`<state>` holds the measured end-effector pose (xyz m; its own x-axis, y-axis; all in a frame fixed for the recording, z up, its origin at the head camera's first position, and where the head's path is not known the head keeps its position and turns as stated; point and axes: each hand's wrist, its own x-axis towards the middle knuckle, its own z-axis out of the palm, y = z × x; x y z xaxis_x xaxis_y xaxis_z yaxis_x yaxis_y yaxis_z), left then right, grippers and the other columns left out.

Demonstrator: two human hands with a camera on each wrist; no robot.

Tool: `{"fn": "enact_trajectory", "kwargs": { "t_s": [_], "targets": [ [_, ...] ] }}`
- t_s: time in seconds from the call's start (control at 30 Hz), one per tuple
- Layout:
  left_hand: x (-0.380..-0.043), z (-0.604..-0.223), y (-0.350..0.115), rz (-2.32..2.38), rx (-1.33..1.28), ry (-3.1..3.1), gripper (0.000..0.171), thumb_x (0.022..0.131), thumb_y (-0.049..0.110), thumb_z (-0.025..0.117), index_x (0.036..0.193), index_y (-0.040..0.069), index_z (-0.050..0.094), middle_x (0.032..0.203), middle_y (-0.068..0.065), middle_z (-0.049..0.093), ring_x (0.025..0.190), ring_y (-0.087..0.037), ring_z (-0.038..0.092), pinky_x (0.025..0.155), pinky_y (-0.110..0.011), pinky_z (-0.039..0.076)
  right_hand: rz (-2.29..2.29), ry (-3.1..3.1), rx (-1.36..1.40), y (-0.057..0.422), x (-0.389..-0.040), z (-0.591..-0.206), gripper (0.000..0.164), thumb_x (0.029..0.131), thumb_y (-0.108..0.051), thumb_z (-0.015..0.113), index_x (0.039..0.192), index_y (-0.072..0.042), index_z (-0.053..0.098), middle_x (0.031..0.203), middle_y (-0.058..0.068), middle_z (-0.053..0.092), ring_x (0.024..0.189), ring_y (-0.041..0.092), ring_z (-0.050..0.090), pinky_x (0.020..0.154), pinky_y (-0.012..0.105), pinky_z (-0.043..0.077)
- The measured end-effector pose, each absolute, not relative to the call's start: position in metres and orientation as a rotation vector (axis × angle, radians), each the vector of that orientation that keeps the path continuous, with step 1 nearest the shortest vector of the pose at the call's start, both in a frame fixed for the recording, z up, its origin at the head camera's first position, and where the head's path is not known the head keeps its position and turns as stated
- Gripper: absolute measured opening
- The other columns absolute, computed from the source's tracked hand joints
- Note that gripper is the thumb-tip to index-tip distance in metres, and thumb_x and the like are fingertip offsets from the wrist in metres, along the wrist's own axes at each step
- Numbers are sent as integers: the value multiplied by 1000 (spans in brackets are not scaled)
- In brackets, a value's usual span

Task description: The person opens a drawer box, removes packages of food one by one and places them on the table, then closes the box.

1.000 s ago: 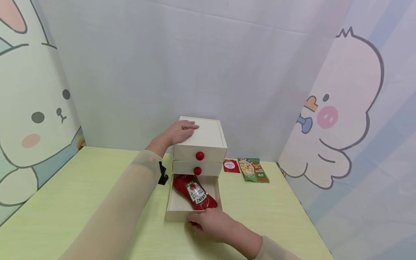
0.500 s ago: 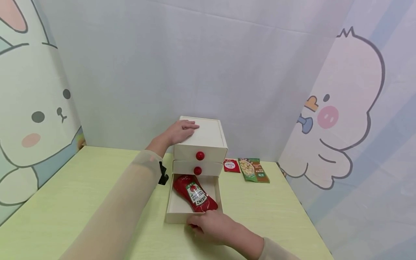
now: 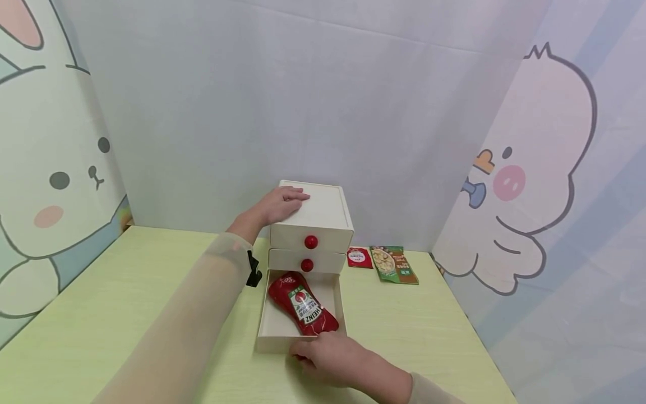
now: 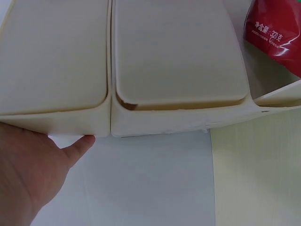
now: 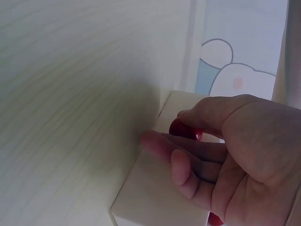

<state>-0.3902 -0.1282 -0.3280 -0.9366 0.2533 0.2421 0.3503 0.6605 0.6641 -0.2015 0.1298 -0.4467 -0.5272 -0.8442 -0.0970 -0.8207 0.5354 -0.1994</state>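
Observation:
A small white drawer cabinet (image 3: 323,205) stands on the table, its lowest drawer (image 3: 275,344) pulled out toward me. Inside that drawer lies a red Heinz ketchup pouch (image 3: 303,306), set at a slant. My left hand (image 3: 280,205) rests on the cabinet's top at the left, fingers extended; in the left wrist view its thumb touches the cabinet's edge. At the drawer front, my right hand (image 3: 335,359) pinches the red knob (image 5: 183,129) between thumb and finger. The two upper drawers are closed, each with a red knob (image 3: 310,242).
Right of the cabinet, a small red packet (image 3: 359,257) and a green and brown food packet (image 3: 393,265) lie on the pale yellow table (image 3: 419,336). A grey curtain (image 3: 202,112) hangs behind, and printed cartoon panels flank both sides.
The lowest drawer has slid slightly farther out toward me, with the right hand on its knob and the ketchup pouch inside. My left hand has stayed on the cabinet top.

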Motion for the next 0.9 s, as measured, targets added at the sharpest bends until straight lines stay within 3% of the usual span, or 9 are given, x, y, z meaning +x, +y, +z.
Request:
{"fn": "enact_trajectory", "kwargs": {
  "t_s": [0.63,0.9],
  "targets": [
    [-389,-327,-128,-1136,-493,-2748,48,113,27,46,155,16,65,177,-8,42,171,-34,24,139,-58,18,-184,2564,-1434,135,-200,-445,13,106,-21,74,117,-27,77,83,-17,64,65,-3,49,63,9,44],
    [-388,-326,-129,-1124,-502,-2755,48,113,28,45,156,15,64,177,-9,42,171,-35,24,139,-58,18,-122,2420,-1508,141,-208,-434,27,105,-22,75,131,-30,76,96,-19,71,70,-5,52,67,8,47]
  ]
}}
